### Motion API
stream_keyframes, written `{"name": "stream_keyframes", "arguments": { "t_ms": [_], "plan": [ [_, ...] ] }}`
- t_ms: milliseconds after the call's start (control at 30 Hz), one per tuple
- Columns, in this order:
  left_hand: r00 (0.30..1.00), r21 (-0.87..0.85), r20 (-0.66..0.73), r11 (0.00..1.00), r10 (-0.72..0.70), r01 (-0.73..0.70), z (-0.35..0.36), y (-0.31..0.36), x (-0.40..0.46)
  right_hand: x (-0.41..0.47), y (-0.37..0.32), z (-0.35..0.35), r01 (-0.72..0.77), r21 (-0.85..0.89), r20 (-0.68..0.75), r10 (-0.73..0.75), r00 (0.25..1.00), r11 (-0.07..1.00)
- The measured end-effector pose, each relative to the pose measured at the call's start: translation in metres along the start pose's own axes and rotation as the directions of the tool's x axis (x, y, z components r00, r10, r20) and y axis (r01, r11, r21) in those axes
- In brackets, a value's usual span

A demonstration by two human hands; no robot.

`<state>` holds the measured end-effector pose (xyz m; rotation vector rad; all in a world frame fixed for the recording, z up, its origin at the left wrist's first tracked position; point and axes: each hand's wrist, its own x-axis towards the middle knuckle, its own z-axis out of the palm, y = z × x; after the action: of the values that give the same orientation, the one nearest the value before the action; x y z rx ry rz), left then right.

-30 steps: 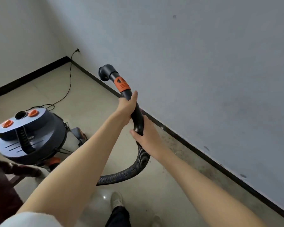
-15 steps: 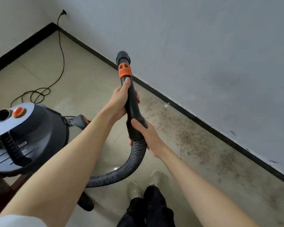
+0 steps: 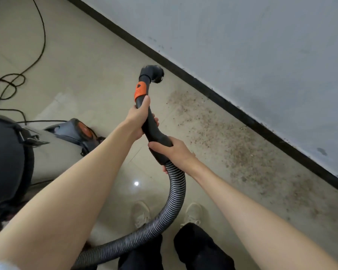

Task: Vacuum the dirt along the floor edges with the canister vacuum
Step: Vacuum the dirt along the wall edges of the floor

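Head view, largest first: the canister vacuum (image 3: 6, 162) fills the left edge. A wide dirt band (image 3: 248, 152) along the black baseboard (image 3: 242, 115), centre to lower right, looks untouched, so most work remains. The left hand (image 3: 139, 118) and right hand (image 3: 174, 151) both clamp the hose handle (image 3: 154, 133); the brush nozzle (image 3: 152, 73) hangs upper centre, seemingly above the floor.

black wand (image 3: 152, 131), orange collar (image 3: 140, 91), ribbed grey hose (image 3: 176, 193)

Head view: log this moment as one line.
left hand grips wand | right hand grips hose cuff | brush nozzle near baseboard | dirt unvacuumed
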<state>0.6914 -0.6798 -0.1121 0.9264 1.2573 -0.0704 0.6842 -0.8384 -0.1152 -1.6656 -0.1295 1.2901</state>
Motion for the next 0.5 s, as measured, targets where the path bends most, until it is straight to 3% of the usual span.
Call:
{"name": "stream_keyframes", "arguments": {
  "t_ms": [267, 500],
  "plan": [
    [0.992, -0.027, -0.105, 0.997, 0.068, -0.071, -0.032, -0.074, 0.172, 0.151, 0.098, 0.015, -0.052, -0.028, 0.027, 0.052, 0.998, 0.998],
    [0.987, -0.094, -0.151, 0.993, 0.059, -0.074, -0.067, -0.151, 0.268, 0.228, 0.183, 0.036, -0.067, -0.093, 0.082, 0.075, 0.994, 0.993]
  ]
}}
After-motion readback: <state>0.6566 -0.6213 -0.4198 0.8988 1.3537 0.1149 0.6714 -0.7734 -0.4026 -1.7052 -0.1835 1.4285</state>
